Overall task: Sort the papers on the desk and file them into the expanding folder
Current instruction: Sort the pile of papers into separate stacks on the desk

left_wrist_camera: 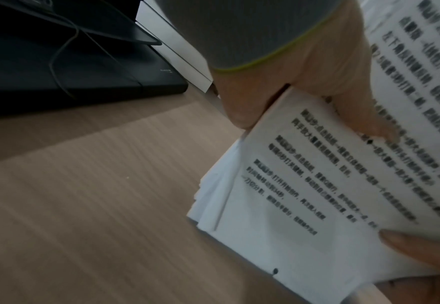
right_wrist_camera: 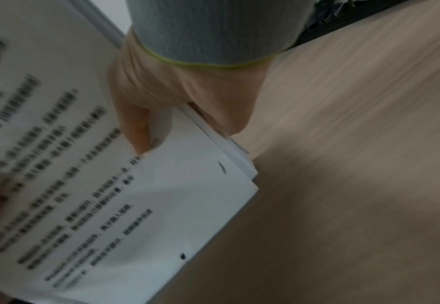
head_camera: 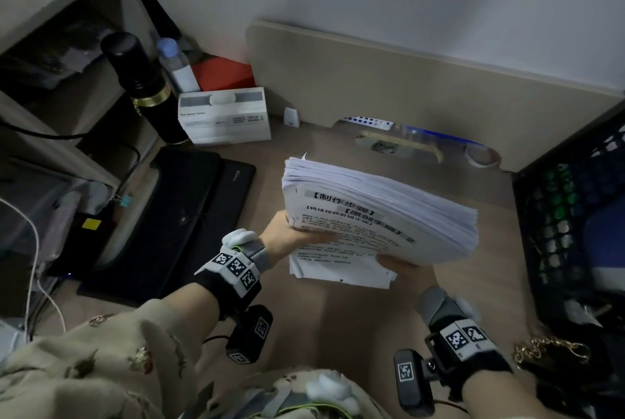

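Observation:
A thick stack of printed white papers (head_camera: pixel 378 215) is held above the wooden desk (head_camera: pixel 355 310), fanned at its far edge. My left hand (head_camera: pixel 297 236) grips its left near side, thumb on the top sheet. My right hand (head_camera: pixel 406 270) grips the near right corner, thumb on top and fingers under it. The left wrist view shows the left hand (left_wrist_camera: pixel 317 98) pinching the papers (left_wrist_camera: pixel 291 195). The right wrist view shows the right hand (right_wrist_camera: pixel 166 102) gripping the papers (right_wrist_camera: pixel 135 205). A black expanding folder (head_camera: pixel 179 215) lies closed on the desk to the left.
A black flask (head_camera: pixel 142 84), water bottle (head_camera: pixel 176 63), white box (head_camera: pixel 225 116) and red box (head_camera: pixel 223 73) stand at the back left beside shelves (head_camera: pixel 57 57). A black crate (head_camera: pixel 571 215) stands at the right. A beige board (head_camera: pixel 406 90) leans against the wall.

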Tool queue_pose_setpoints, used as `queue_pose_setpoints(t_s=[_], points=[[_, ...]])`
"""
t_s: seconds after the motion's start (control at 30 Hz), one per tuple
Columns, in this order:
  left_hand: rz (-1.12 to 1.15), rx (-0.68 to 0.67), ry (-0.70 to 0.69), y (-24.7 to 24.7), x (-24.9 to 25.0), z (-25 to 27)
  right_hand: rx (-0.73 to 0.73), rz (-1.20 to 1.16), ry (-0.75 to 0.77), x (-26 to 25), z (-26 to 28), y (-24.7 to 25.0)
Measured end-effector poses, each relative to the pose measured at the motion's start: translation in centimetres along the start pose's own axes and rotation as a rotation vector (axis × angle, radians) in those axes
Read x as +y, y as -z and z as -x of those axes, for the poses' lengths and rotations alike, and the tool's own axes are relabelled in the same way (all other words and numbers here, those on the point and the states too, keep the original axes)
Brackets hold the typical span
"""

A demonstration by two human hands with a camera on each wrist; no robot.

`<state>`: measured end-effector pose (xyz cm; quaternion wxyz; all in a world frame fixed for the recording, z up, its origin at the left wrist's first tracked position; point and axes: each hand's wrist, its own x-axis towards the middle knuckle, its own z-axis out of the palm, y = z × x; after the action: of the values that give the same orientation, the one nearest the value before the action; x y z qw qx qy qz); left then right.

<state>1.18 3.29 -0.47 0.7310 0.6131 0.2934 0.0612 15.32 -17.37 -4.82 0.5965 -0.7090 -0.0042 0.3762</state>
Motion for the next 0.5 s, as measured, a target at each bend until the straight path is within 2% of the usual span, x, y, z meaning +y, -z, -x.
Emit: queue_pose_setpoints(t_s=[0.07,0.2,0.37,0.5], points=[[-0.025,-0.038,0.03,0.1,-0.7,0.0,0.001,0.019,-0.048,1.0,-0.1,0.2],[-0.034,0.015,0.065,-0.3,-1.3,0.0,-0.036,0.122,-0.079,0.7,0.2,0.0],[0.007,0.055,0.136,-0.3,0.0,0.2,-0.132,0.162,-0.274,-0.5,0.6,0.1],[-0.029,0.08,0.257,-0.5,-0.1,0.3,-0.062,0.252,-0.248,0.7,0.6,0.2]])
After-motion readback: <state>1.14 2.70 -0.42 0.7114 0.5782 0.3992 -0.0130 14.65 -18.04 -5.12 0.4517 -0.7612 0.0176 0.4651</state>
